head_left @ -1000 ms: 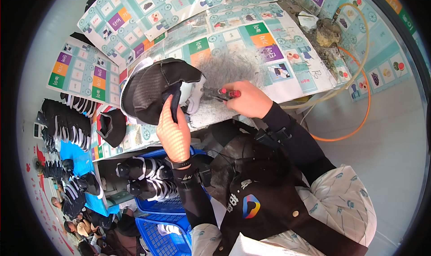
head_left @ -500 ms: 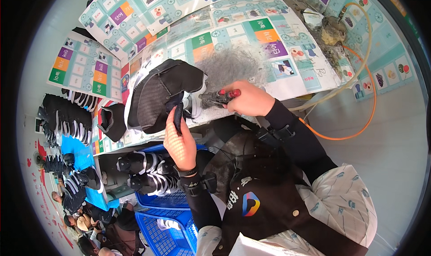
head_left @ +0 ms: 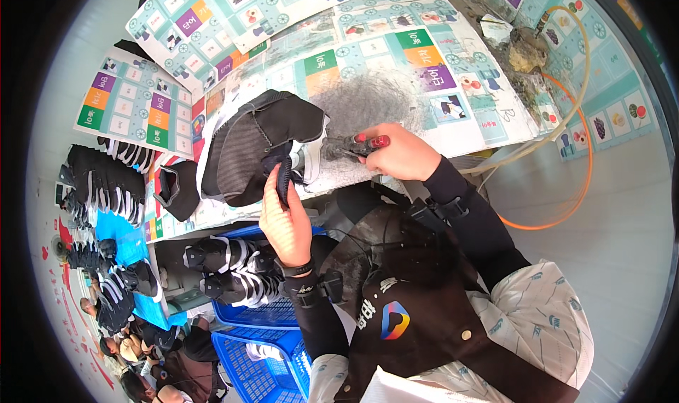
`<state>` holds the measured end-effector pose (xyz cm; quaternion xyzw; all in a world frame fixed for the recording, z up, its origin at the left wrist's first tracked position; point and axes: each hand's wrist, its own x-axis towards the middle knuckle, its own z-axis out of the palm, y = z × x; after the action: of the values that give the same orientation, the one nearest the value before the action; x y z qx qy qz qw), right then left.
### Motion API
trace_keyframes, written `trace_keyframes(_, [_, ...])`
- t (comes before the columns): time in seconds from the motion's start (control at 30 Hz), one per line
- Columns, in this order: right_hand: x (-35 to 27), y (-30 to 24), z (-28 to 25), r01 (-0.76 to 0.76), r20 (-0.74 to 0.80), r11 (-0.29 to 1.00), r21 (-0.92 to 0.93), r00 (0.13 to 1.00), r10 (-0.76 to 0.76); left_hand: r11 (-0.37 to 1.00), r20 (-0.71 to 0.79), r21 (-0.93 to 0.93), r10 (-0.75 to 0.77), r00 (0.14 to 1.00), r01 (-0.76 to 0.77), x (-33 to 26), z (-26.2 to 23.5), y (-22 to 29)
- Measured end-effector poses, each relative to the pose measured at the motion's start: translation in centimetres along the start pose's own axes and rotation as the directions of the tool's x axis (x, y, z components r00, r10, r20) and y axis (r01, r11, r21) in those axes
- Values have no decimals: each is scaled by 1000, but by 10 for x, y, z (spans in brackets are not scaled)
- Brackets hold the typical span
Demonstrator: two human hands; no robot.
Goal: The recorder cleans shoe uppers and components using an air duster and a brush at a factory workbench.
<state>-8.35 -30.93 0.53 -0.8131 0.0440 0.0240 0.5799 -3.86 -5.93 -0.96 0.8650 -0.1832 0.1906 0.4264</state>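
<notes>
Pinching collar edge (head_left: 284, 180) of black upper (head_left: 240, 148) in left hand (head_left: 286, 226). Gripping red-ended tool (head_left: 346, 148) in right hand (head_left: 404, 153), fingers curled round it. On paper sheets (head_left: 463, 100), under and beyond the grip: printed lettering in green, orange and purple blocks, plus small pictures. Handwritten marks (head_left: 505, 113) to the right of and beyond right hand. Below and between hands: apron (head_left: 438, 318) with white characters and coloured emblem (head_left: 395, 322). Bulk of upper lying ahead and left of left fingertips, white edge facing tool, between both hands. Left of left hand: second upper (head_left: 182, 194). Underside of upper hidden. Hard to make out: tool tip, dark and smudged; cannot tell whether touching upper. Sheets cut off at top.
</notes>
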Motion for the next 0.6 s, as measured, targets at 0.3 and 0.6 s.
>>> trace_keyframes(0.3, [-5,7,-19,104,-152,966,-236,978,-142,979,-344,77,-153,927,190,23,-46,-22])
trace_keyframes(0.6, [20,47,-22,93,-421,706,-702,746,-516,949,-259,-264,-241,936,171,-24,-94,-51])
